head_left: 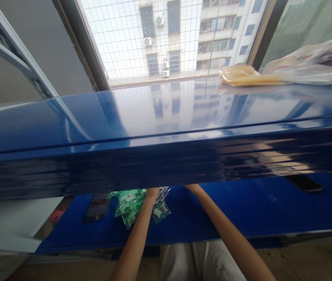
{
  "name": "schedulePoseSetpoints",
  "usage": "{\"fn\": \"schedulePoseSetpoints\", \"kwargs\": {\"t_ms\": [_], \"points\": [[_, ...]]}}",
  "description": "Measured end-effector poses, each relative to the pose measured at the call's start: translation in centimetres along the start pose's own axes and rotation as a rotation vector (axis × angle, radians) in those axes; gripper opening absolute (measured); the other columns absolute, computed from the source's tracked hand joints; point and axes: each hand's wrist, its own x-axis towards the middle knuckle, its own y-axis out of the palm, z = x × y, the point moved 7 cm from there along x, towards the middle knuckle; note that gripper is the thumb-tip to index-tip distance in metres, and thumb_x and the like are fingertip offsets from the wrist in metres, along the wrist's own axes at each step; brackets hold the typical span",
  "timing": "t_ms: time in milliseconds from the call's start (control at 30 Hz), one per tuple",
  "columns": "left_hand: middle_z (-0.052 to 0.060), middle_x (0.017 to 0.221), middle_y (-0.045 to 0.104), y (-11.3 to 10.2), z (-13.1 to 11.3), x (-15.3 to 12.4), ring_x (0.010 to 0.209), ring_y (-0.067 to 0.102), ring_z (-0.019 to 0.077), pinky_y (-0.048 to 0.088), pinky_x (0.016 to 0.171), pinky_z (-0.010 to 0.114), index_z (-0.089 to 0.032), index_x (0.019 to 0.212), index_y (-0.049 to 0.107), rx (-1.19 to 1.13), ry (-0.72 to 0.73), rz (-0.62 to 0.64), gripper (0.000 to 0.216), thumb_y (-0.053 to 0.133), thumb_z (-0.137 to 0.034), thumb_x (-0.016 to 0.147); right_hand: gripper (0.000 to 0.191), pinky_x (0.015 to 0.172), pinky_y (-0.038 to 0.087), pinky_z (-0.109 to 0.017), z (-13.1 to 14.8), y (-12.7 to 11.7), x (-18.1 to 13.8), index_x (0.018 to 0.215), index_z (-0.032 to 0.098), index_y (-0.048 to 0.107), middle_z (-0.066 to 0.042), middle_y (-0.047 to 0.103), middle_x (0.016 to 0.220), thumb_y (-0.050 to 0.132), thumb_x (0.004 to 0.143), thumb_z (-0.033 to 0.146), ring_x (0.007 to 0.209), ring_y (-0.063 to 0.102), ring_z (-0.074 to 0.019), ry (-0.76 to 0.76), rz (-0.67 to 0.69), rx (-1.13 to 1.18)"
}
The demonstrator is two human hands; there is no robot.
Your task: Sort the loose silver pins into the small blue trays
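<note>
Your left grip (153,192) is the nearer one to the small things, and I think the coming move turns on this. The loose slim metal rods (163,194) lie just to the right of it, between your two hands but closer to the left. Their long axes do not agree: many run slantwise, some cross over others, and the far side of the pile is hidden under the blue upper shelf (154,166). The clear bag (160,214) of similar short pieces lies on the blue surface (242,207), to the right of your left wrist and closer to your body than the pile; its pieces lie roughly side by side, on a slant. On the other side of the same wrist, to the left, are the green plastic packets (128,205), heaped together.

Your right grip (193,187) is apart from all of these, on their right, so it would need to reach leftward to join, in my judgement. The shelf edge covers the fingers of both hands, therefore I cannot tell whether either grip is wide, narrow or holding something
</note>
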Motion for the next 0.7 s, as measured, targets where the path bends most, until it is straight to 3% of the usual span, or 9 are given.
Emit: {"fn": "schedulePoseSetpoints", "kwargs": {"t_ms": [300,433,700], "points": [[0.005,0.084,0.066,0.8,-2.1,-0.6,0.091,0.057,0.0207,0.038,0.091,0.036,-0.018,0.078,0.064,0.007,0.143,0.026,0.014,0.058,-0.025,0.067,0.027,0.066,0.048,-0.034,-2.0,-0.7,-0.1,0.080,0.021,0.062,-0.006,0.064,0.072,0.048,0.076,0.044,0.076,0.060,-0.0206,0.027,-0.113,0.004],[0.004,0.075,0.066,0.0,-1.9,-0.5,0.091,0.057,0.0216,0.039,0.088,0.036,-0.019,0.069,0.063,0.003,0.095,-0.051,0.009,0.057,-0.025,0.068,0.029,0.064,0.048,-0.033,-3.2,-1.1,0.0,0.079,0.020,0.062,-0.006,0.064,0.068,0.047,0.076,0.045,0.074,0.060,-0.0204,0.065,-0.191,0.015],[0.003,0.064,0.063,-0.7,-2.4,-0.4,0.081,0.058,0.0206,0.042,0.080,0.033,-0.020,0.065,0.060,-0.011,0.048,-0.052,0.013,0.051,-0.025,0.071,0.018,0.067,0.048,-0.036,-3.3,-0.9,0.6,0.069,0.021,0.063,-0.006,0.063,0.064,0.051,0.075,0.033,0.073,0.060,-0.0225,0.076,-0.127,-0.078]]}}
